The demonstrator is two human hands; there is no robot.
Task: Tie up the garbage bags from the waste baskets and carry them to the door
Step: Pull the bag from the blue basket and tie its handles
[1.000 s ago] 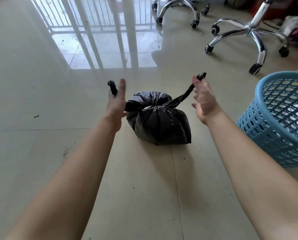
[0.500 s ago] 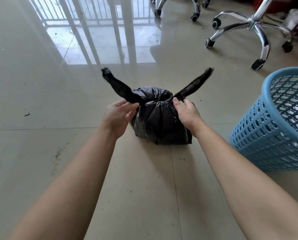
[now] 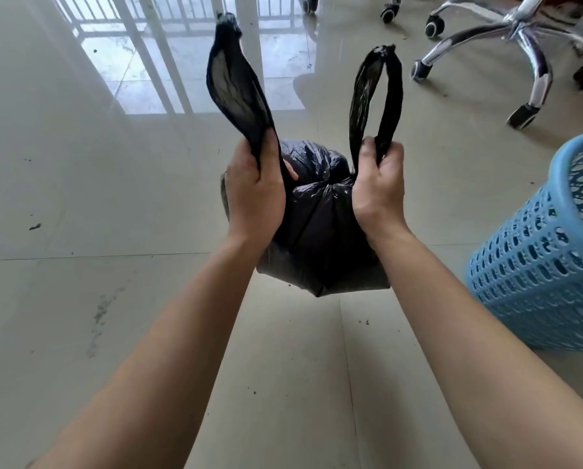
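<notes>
A full black garbage bag (image 3: 320, 231) sits in the middle of the view, gathered into a knot at its top. Its two handle loops stick straight up. My left hand (image 3: 254, 194) is closed around the base of the left loop (image 3: 236, 82). My right hand (image 3: 378, 191) is closed around the base of the right loop (image 3: 374, 96). The bag's underside looks raised a little off the tiled floor, though I cannot be sure. A blue perforated waste basket (image 3: 547, 265) stands to the right of the bag.
Two chrome office-chair bases on castors (image 3: 506, 38) stand at the back right. Glossy beige floor tiles (image 3: 80, 198) reflect a barred window at the back. Dark crumbs and a smudge mark the floor near my arms.
My hands first held the loop tips pulled out sideways, then slid in to the knot. Now they grip the loop bases and the loops stand upright; the bag appears larger and closer.
</notes>
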